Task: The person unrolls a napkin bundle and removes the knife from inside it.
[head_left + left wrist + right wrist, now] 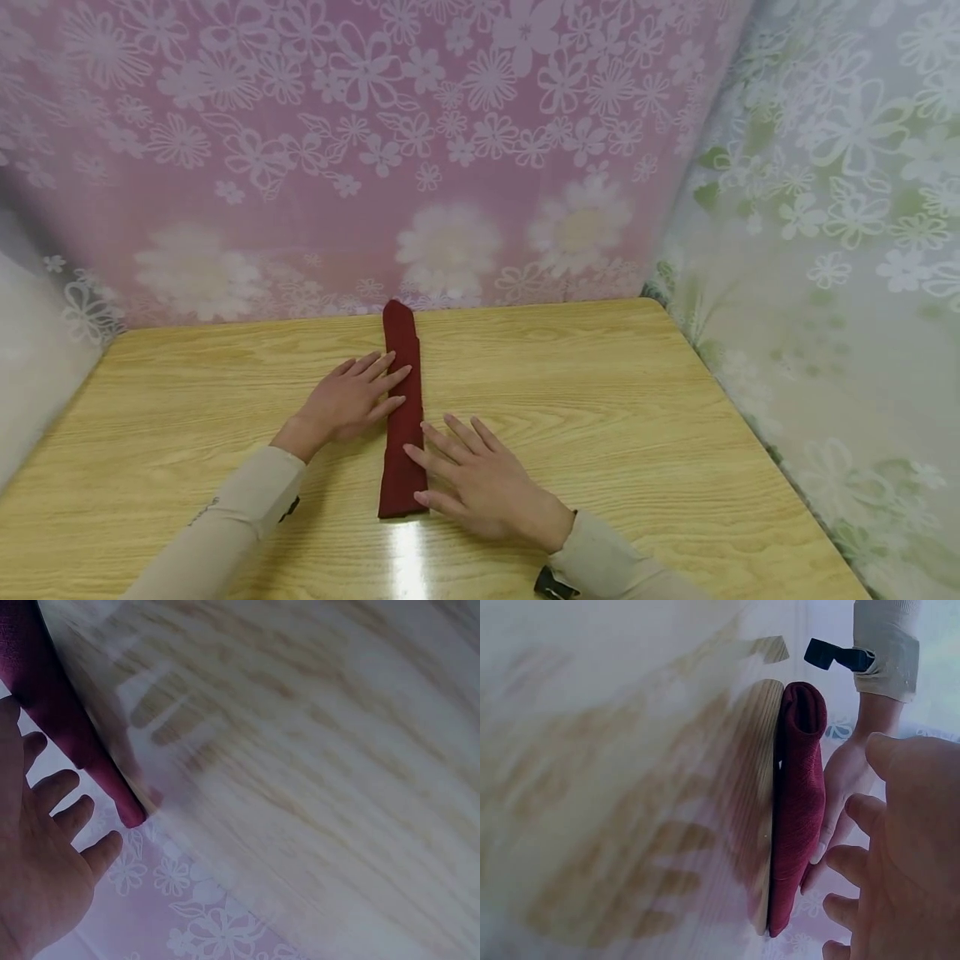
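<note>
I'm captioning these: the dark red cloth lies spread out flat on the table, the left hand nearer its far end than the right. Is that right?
Not quite: the dark red cloth isn't spread out; the head view shows it folded or rolled into a narrow strip. It does lie on the table, the left hand nearer its far end than the right hand.

The cloth (403,427) is a plain deep maroon. The desk (615,400) is honey yellow with streaky brown wood grain. The back curtain (352,192) is mauve-pink, patterned with white outlined flowers and blurred cream daisies; the right curtain (825,250) is pale grey with white blossoms and green leaves. The sleeves (232,508) are beige.
</note>
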`<state>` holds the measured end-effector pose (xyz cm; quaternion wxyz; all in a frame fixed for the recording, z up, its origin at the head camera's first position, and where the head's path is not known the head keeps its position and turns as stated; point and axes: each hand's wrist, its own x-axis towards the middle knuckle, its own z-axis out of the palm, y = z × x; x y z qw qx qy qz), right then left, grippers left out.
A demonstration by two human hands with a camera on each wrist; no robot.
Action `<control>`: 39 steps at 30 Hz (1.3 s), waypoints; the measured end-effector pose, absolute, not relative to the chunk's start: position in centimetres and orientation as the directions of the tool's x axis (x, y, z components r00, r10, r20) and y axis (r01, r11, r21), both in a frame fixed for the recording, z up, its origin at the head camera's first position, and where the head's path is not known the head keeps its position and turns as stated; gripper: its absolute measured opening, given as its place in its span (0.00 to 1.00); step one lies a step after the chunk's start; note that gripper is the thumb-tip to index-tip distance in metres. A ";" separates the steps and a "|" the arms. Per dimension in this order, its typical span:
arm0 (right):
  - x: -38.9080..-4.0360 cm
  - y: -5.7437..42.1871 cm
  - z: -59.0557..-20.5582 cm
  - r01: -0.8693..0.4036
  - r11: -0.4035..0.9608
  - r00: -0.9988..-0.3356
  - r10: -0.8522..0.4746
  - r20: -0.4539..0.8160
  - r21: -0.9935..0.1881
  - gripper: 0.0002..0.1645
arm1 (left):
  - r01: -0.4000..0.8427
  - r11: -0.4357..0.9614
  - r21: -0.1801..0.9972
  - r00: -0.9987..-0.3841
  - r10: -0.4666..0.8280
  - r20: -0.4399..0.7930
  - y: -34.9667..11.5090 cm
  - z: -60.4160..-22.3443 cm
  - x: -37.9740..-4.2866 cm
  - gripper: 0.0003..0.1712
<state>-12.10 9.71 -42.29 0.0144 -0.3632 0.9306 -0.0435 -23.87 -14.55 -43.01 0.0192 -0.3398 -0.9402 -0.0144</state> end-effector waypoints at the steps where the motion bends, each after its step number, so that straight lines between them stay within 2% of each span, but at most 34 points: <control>1: -12.1 9.7 -42.3 -0.674 0.733 -0.737 -0.676 0.003 -0.091 0.36 | 0.640 0.768 0.013 -0.768 0.639 0.046 -14.5 -43.0 -23.9 0.32; 15: -11.8 9.8 -42.3 -0.681 0.728 -0.731 -0.681 0.031 -0.072 0.35 | 0.646 0.763 0.020 -0.763 0.646 0.024 -13.9 -43.1 -24.2 0.32; 39: -10.8 9.7 -41.7 -0.684 0.725 -0.728 -0.686 0.005 -0.080 0.37 | 0.640 0.762 0.093 -0.762 0.646 -0.052 -13.7 -43.3 -25.6 0.32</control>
